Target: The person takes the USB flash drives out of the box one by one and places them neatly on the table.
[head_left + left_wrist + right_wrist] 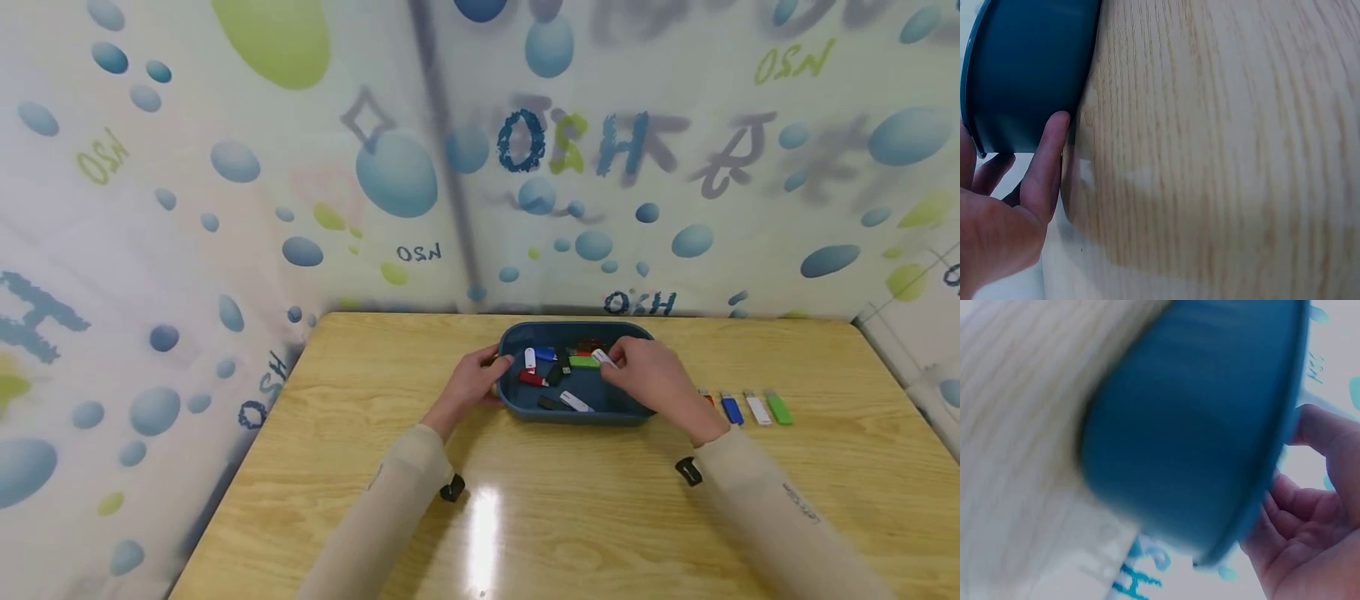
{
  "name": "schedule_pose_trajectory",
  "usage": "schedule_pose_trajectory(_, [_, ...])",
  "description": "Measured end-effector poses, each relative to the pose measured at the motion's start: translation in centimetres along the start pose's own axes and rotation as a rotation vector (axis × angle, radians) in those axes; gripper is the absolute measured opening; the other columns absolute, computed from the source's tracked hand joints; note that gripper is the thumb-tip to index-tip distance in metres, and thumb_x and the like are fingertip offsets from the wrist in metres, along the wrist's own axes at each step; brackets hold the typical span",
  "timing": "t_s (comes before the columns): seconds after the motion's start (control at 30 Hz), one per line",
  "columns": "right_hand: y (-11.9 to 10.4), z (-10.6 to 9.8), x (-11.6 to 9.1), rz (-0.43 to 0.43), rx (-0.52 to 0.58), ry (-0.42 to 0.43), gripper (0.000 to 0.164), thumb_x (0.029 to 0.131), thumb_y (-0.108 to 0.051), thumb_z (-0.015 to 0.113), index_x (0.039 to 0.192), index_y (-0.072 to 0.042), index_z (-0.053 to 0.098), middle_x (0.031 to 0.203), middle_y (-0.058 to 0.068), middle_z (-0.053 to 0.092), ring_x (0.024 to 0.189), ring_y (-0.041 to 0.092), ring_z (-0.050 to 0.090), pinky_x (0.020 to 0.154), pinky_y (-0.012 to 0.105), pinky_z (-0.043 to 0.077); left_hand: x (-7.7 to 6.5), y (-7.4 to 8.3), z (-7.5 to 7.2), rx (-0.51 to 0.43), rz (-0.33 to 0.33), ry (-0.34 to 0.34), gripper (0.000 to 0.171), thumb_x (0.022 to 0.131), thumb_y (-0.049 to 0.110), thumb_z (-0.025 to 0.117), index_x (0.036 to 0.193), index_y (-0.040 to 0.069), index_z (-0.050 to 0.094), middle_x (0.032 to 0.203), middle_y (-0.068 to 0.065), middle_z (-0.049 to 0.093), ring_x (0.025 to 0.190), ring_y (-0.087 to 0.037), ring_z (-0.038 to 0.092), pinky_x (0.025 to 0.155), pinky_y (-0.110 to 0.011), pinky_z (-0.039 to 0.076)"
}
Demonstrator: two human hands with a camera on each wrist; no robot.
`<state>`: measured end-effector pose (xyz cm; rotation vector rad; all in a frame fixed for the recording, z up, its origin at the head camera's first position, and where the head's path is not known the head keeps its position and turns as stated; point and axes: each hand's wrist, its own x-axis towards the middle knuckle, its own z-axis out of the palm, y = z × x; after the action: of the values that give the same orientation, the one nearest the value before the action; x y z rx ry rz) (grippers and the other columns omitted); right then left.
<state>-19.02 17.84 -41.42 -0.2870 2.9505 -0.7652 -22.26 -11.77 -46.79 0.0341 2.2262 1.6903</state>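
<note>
A dark blue plastic bin (pixel 570 418) stands on the table, with several USB flash drives inside in white, blue, red, green and black. My left hand (pixel 474 379) grips its left end, thumb over the rim and fingers against the outer wall; the left wrist view shows a finger (pixel 1054 144) along that wall (pixel 1035 69). Over the bin's right part, my right hand (pixel 648 372) pinches a white USB flash drive (pixel 602 357) between thumb and fingertips. In the right wrist view the bin's wall (pixel 1179 431) hides the fingertips and the drive.
Right of the bin, a row of flash drives lies on the wooden table (pixel 360 467): a partly hidden red one (pixel 707 397), a blue one (pixel 732 409), a white one (pixel 757 408) and a green one (pixel 779 408). A patterned curtain (pixel 405 275) hangs behind the table.
</note>
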Motion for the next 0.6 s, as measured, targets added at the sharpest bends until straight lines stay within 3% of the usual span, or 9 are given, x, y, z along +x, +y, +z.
schedule_pose_trajectory(0.33, [5.1, -4.9, -2.8, 0.107, 0.026, 0.096, 0.041, 0.100, -0.034, 0.063, 0.111, 0.006, 0.067, 0.096, 0.017, 0.071, 0.071, 0.023, 0.060, 0.059, 0.033, 0.048, 0.1, 0.0, 0.1, -0.005, -0.003, 0.002, 0.055, 0.105, 0.032, 0.061, 0.155, 0.013, 0.050, 0.147, -0.016, 0.057, 0.106, -0.030, 0.069, 0.070, -0.042, 0.065])
schedule_pose_trajectory(0.6, [10.7, -7.0, -4.9, 0.167, -0.003, 0.082, 0.049, 0.103, -0.037, 0.060, 0.114, 0.010, 0.065, 0.101, 0.022, 0.072, 0.076, 0.027, 0.065, 0.059, 0.035, 0.051, 0.0, -0.1, 0.2, -0.012, -0.009, 0.008, 0.055, 0.105, 0.034, 0.062, 0.154, 0.012, 0.051, 0.147, -0.017, 0.057, 0.106, -0.031, 0.068, 0.072, -0.047, 0.064])
